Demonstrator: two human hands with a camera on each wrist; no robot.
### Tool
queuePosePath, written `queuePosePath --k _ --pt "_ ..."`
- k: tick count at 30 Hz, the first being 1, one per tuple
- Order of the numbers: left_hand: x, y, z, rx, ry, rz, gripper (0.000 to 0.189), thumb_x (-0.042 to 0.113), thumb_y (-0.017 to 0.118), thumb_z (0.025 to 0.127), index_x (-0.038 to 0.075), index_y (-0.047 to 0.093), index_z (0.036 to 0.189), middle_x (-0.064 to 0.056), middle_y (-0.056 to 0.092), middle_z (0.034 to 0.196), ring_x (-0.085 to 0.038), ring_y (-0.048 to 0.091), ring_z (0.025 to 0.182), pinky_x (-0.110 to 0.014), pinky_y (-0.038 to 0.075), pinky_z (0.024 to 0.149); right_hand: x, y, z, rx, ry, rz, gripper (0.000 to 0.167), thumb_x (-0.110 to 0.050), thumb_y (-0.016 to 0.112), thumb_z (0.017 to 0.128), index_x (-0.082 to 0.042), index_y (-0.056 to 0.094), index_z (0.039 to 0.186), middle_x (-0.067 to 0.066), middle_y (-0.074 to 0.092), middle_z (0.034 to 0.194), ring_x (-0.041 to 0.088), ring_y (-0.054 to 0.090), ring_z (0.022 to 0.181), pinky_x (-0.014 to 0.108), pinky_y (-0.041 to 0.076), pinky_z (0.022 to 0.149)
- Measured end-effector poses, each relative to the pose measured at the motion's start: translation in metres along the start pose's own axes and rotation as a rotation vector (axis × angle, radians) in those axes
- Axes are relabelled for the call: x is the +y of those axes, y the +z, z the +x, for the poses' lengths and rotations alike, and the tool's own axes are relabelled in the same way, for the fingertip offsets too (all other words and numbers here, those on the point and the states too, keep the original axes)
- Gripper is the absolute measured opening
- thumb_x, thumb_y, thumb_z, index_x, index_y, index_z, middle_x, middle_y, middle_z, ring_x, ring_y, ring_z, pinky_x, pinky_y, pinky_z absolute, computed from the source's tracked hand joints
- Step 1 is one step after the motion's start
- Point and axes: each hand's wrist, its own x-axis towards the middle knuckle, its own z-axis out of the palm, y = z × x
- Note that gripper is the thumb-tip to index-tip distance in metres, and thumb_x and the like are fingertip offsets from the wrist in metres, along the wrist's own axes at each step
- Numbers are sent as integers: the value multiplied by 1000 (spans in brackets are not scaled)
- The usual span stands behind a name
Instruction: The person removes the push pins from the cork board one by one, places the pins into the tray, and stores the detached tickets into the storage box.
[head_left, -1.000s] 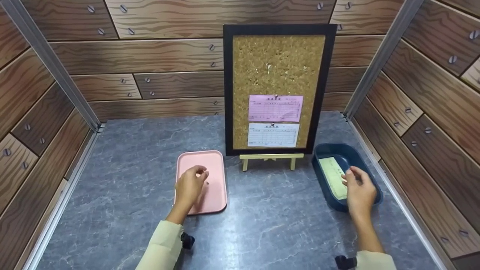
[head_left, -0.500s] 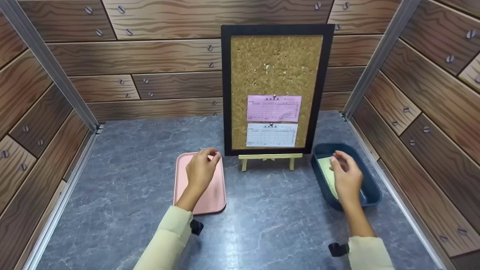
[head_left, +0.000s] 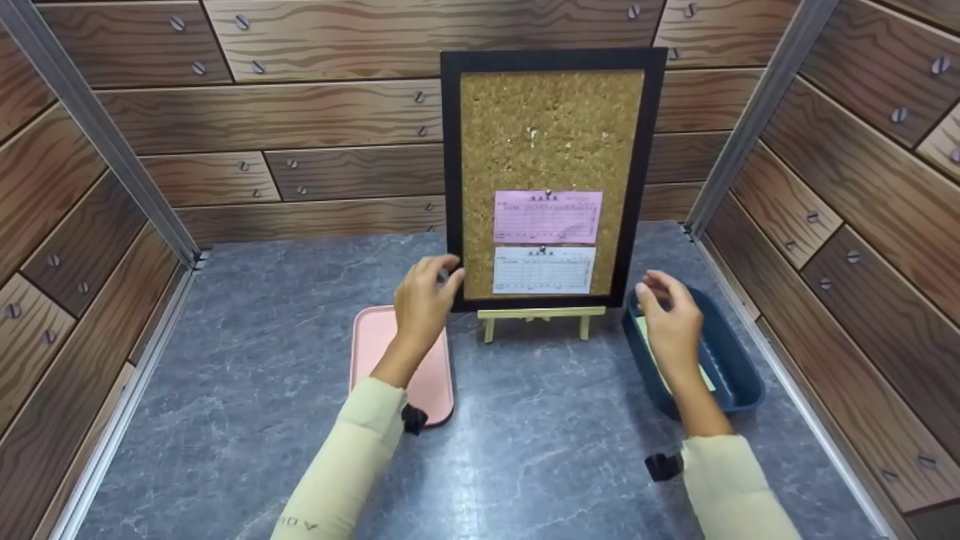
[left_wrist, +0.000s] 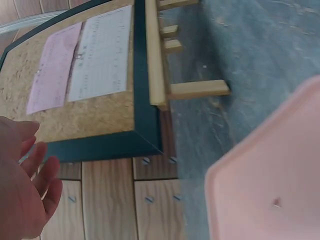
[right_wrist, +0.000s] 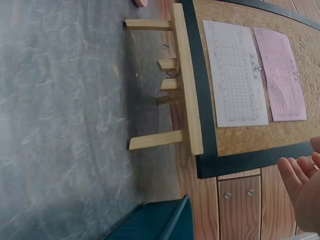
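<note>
My left hand, fingers loosely bent, hovers by the lower left edge of a black-framed corkboard; nothing shows between its fingers. On the other side, my right hand is raised above the blue basin, its fingers relaxed and holding nothing visible. A pink printed form and a white one below it hang on the cork, each under a pushpin. A light green slip lies in the basin, partly behind my right arm. The left wrist view shows a small pin on the pink tray.
A small wooden easel bears the corkboard upright on the grey marbled tabletop. The pink tray sits left of the easel, under my left forearm, and the basin to its right. Wood-patterned walls with metal rails enclose the table.
Both hands have risen and moved in toward the corkboard: the left from over the pink tray up and right, the right from over the basin up and left. The pinned forms stay put.
</note>
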Motion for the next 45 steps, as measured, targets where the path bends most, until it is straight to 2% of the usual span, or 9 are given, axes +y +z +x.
queuePosePath --k 3,6,14,20,26,33,41,45 --pt "8 5 10 29 49 7 19 26 75 90 15 76 105 0 73 98 -19 67 87 -39 52 74 -2 7 6 -1 -22 11 27 4 65 92 15 64 117 32 66 110 0 63 86 9 51 71" --pt "17 10 19 40 86 26 20 26 75 90 15 75 106 1 73 100 -19 68 89 -38 53 74 -4 14 12 -1 -34 -8 27 4 65 93 15 64 117 32 67 110 3 63 87 10 51 72" --pt "41 28 41 59 162 86 21 25 75 90 17 75 110 3 73 100 -16 68 89 -35 53 74 20 32 37 -5 -27 -12 29 -3 67 94 9 67 120 25 68 113 7 62 93 9 50 71" --pt "57 42 55 51 204 131 24 25 75 90 18 73 112 4 74 104 -17 69 93 -34 53 77 22 40 51 -16 -49 -37 28 -6 69 94 4 69 120 19 69 111 16 65 96 12 51 73" --pt "72 56 71 47 210 172 23 29 73 91 21 73 113 4 73 106 -18 70 95 -34 53 78 20 53 60 -16 -96 -85 27 -8 69 94 4 69 118 17 70 109 19 65 95 16 49 78" --pt "88 69 88 20 199 191 25 31 71 93 21 73 116 6 72 110 -15 69 99 -33 53 79 15 70 72 -21 -40 -84 28 -8 68 94 3 68 120 18 69 113 24 67 102 15 48 80" --pt "96 81 98 -4 227 264 24 32 68 95 22 73 116 4 72 108 -17 70 98 -33 54 82 16 79 85 -22 4 -114 29 -7 68 93 2 69 120 16 69 116 26 68 106 31 50 89" --pt "97 86 102 -8 222 282 22 31 67 95 22 73 115 5 72 107 -17 70 96 -33 54 80 16 82 89 -4 19 -117 28 -7 69 92 1 70 119 16 69 116 27 67 105 32 49 91"
